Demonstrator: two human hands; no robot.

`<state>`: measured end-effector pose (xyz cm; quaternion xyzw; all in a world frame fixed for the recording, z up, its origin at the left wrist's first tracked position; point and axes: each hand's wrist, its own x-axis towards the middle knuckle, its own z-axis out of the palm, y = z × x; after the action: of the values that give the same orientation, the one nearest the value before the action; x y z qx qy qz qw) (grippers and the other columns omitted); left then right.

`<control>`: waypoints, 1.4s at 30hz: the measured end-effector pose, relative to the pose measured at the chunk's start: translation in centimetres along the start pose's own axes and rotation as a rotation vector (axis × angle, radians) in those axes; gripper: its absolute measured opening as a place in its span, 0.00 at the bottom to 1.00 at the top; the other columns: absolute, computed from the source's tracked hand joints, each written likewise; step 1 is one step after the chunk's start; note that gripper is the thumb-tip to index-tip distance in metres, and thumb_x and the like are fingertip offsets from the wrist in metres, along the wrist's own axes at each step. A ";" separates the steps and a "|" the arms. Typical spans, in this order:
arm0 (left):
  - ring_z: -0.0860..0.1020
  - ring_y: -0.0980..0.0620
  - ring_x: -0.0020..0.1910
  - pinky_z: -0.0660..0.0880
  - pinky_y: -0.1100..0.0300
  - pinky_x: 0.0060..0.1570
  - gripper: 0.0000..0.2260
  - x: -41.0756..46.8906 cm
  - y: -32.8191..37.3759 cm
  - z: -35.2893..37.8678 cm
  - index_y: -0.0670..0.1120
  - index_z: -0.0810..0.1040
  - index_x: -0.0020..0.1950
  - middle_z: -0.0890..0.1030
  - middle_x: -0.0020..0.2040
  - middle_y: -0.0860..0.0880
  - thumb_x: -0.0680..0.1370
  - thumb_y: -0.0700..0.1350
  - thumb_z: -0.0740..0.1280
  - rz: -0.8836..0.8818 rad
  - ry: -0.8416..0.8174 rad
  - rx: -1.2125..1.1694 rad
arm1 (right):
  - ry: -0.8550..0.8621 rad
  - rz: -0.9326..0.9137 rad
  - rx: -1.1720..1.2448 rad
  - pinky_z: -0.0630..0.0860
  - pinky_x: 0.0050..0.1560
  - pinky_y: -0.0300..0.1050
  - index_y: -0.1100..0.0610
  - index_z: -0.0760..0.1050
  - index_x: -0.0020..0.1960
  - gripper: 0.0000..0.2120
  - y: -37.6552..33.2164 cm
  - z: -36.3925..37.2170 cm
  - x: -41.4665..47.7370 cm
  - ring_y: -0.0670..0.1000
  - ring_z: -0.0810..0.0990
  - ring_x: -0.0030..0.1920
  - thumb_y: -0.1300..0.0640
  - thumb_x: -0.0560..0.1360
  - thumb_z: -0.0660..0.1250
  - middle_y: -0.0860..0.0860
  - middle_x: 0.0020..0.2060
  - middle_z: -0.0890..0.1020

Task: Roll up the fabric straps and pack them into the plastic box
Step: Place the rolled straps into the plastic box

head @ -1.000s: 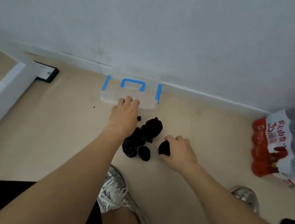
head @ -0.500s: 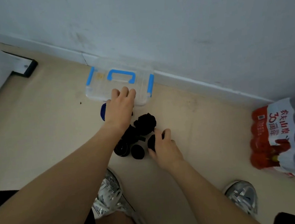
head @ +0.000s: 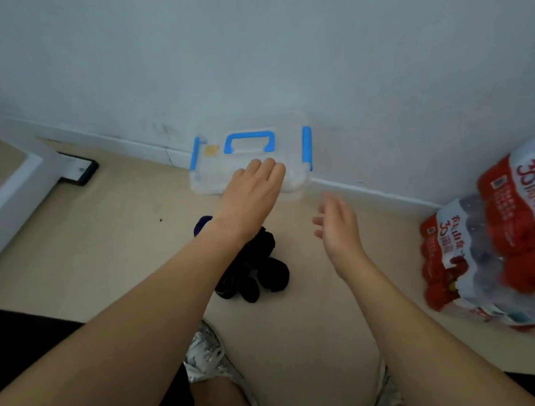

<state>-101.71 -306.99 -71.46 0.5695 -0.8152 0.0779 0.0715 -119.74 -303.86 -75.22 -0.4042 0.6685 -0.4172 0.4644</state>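
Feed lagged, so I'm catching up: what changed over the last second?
The right hand left the black roll it was touching in the straps and lifted away to the right, open and empty. The left hand stays flat on the box. The box stays by the wall, and the straps stay piled on the floor.

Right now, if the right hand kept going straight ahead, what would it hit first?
Most likely the plastic box, near its right blue latch. The right hand is open, with only floor between. Depth is hard to judge.
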 end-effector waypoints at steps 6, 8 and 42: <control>0.76 0.46 0.43 0.68 0.54 0.40 0.13 -3.6 6.1 -5.1 0.46 0.75 0.53 0.77 0.47 0.47 0.77 0.33 0.55 0.422 0.027 0.093 | 0.141 0.018 -0.147 0.87 0.44 0.54 0.55 0.76 0.67 0.25 -3.6 -6.5 -0.4 0.52 0.87 0.42 0.39 0.79 0.71 0.53 0.48 0.85; 0.76 0.46 0.48 0.71 0.53 0.45 0.14 -4.7 7.9 -5.0 0.46 0.73 0.58 0.76 0.52 0.47 0.81 0.35 0.51 0.501 0.027 0.108 | 0.123 0.061 -0.144 0.87 0.38 0.53 0.60 0.81 0.60 0.17 -1.9 -9.0 -1.1 0.55 0.87 0.41 0.47 0.81 0.72 0.56 0.47 0.86; 0.83 0.42 0.60 0.85 0.40 0.56 0.11 -15.9 12.3 6.7 0.48 0.77 0.69 0.82 0.62 0.44 0.90 0.42 0.59 -0.815 -0.649 -1.149 | 0.050 0.247 -0.902 0.79 0.63 0.58 0.59 0.70 0.74 0.24 13.2 -19.8 -8.7 0.66 0.78 0.66 0.65 0.80 0.67 0.62 0.69 0.76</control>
<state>-108.02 -289.68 -81.83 0.6923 -0.4337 -0.5603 0.1364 -138.60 -287.91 -80.75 -0.4729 0.8371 -0.0363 0.2725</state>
